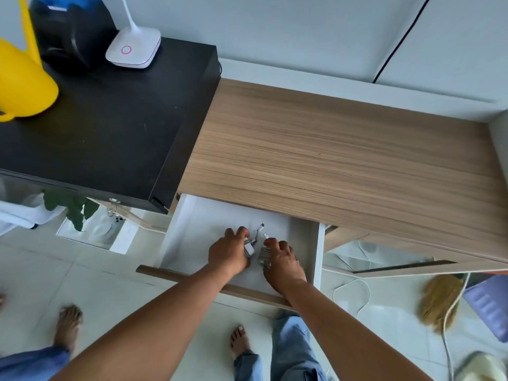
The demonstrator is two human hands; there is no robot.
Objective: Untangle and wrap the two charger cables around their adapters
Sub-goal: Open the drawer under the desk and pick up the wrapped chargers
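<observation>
chargers [249, 250] lie in the drawer [192, 229], left grip [229, 254] and right grip [283, 262] each pinching one.

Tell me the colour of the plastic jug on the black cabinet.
The jug is yellow; the head view, the only one, shows it clearly.

In the open drawer [189, 229] below the desk [330, 160], the left adapter [249, 250] lies against the left hand [229, 254], on its right side. The right adapter [264, 257] lies against the right hand [283, 262], on its left side.
</observation>
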